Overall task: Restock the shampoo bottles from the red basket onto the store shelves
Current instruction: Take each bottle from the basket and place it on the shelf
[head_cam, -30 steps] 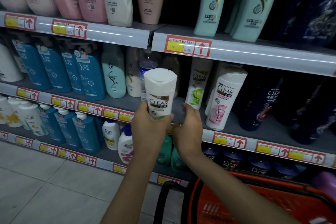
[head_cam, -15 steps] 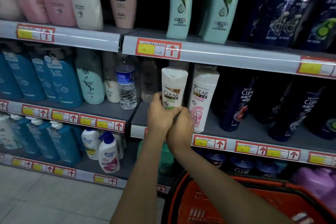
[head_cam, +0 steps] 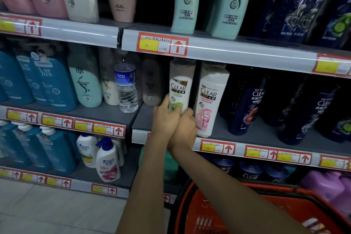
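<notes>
White CLEAR bottle (head_cam: 179, 85), tall cap, green lime pic at the bottom, is upright at the mid shelf (head_cam: 256, 137), right beside the pink-label CLEAR bottle (head_cam: 210, 100). My left hand (head_cam: 165, 118) & right hand (head_cam: 185, 129) both wrap its base, fingers curled. Can't tell if it's set down.

Dim, soft-focus view with deep shadow behind the bottles (pale glare streaks the shelf rails (head_cam: 247, 54)) and wide-angle bending.
</notes>
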The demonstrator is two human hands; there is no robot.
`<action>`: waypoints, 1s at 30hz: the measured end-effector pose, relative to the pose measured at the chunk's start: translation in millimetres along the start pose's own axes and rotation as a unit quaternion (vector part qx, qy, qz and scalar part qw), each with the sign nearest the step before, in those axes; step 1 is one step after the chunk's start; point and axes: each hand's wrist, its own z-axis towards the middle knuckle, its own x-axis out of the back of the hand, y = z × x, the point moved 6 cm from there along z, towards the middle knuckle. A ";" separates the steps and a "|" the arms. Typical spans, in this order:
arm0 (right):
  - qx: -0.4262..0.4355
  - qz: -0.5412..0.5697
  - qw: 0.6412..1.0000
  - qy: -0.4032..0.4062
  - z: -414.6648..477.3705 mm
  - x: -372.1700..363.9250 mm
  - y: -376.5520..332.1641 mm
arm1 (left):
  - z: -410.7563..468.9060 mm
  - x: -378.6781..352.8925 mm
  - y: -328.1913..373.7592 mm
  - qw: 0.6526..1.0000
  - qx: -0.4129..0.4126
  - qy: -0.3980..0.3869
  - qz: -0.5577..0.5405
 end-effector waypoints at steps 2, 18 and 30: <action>-0.009 0.000 1.000 -0.002 0.8 -1.9 0.7 | -5.6 4.3 5.2 1.000 -0.016 0.006 -0.003; 0.000 0.047 0.998 -0.028 -8.9 -2.2 2.1 | -34.8 32.5 0.3 0.993 0.052 -0.007 -0.106; 0.134 -0.022 0.972 -0.194 -46.0 137.2 47.4 | -126.7 20.3 44.9 0.993 -0.015 -0.010 0.117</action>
